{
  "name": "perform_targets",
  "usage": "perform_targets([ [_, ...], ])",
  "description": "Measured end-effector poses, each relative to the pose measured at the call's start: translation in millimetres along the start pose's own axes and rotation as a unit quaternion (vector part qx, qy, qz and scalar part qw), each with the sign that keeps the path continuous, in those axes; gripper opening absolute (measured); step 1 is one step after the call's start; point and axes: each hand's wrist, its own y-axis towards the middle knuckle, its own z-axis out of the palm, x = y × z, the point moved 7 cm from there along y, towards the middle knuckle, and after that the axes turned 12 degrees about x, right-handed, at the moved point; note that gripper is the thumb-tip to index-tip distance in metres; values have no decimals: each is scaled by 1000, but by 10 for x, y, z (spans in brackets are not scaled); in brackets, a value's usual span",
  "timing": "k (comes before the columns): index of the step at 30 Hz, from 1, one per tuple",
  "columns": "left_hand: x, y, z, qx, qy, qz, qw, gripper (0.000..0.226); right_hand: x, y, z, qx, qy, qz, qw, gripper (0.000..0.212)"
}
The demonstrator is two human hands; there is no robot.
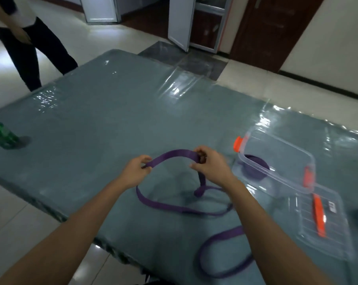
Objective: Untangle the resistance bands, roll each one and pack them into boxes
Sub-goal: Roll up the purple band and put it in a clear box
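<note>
Overhead, both hands (137,169) lift a purple band (174,156) above seemingly plastic-covered table (112,112).

A dim room with a glossy pale tiled floor (75,36) that reflects patches of white light. In the middle stands a large table (112,112) covered in grey-green cloth under a clear, wrinkled plastic sheet that catches glare along its far and right edges. Beyond the table, a patch of darker grey tiles (186,58) lies before a white-framed door (179,21) standing ajar. To its right is a dark brown wooden door (277,29), then a cream wall (334,42) with a dark skirting board. At the upper left a person in dark trousers (30,50) stands on the tiles beside the table. A green can (1,135), possibly a drink, stands near the table's left edge.
</note>
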Motion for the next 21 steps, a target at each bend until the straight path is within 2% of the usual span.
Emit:
perform_targets([
  [2,-235,73,209,31,44,30,998,44,100,-113,-202,-28,-38,-24,999,19],
  [5,-805,88,504,52,76,143,985,54,199,-276,-465,-62,-80,-53,993,25],
  [10,-1661,-57,915,95,48,308,945,43,315,-599,-909,-148,-37,-45,987,26],
  [12,-1866,-165,999,114,-7,330,937,36,315,-759,-1098,-197,3,-30,980,24],
  [15,-1999,-221,1027,112,-106,335,930,36,274,-890,-1252,-218,53,-10,974,22],
  [21,-2335,-354,1160,114,-80,374,917,32,400,-1127,-1404,-243,181,-37,952,22],
])
